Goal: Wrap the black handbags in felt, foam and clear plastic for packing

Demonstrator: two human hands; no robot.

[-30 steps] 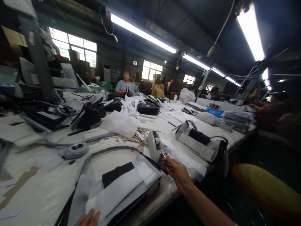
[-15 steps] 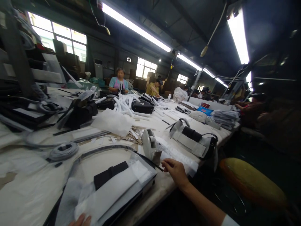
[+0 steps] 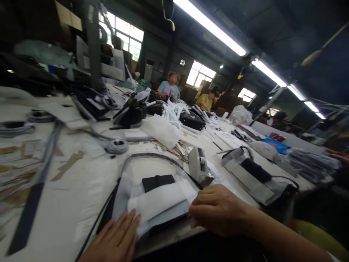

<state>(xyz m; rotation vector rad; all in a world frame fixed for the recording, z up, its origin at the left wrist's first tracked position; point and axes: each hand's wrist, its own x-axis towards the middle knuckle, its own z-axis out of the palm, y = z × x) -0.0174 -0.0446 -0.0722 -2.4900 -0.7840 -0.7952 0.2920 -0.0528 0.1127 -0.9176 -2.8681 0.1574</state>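
Note:
A black handbag (image 3: 161, 182) lies near the table's front edge, partly covered by white wrapping sheet (image 3: 152, 200). Its long handle (image 3: 152, 154), wrapped in clear film, arches away at the back. My left hand (image 3: 117, 236) rests flat on the bag's lower left side, fingers stretched over the wrapping. At the bag's right edge my right hand (image 3: 218, 209) is closed, its fingers curled in; whatever they grip is hidden. Just behind that hand stands a grey tape dispenser (image 3: 199, 163).
A second wrapped bag (image 3: 253, 178) lies to the right. Behind are scraps of paper (image 3: 177, 149), a white sheet (image 3: 160, 131), a coiled wrapped strap (image 3: 117, 146) and white tubes (image 3: 174, 112). A long dark strap (image 3: 27, 214) lies left. Co-workers (image 3: 169, 89) are across the table.
The view has swung left. My right hand has moved from the black strap end beside the bag to the bag's right edge. My left hand has come further onto the wrapping.

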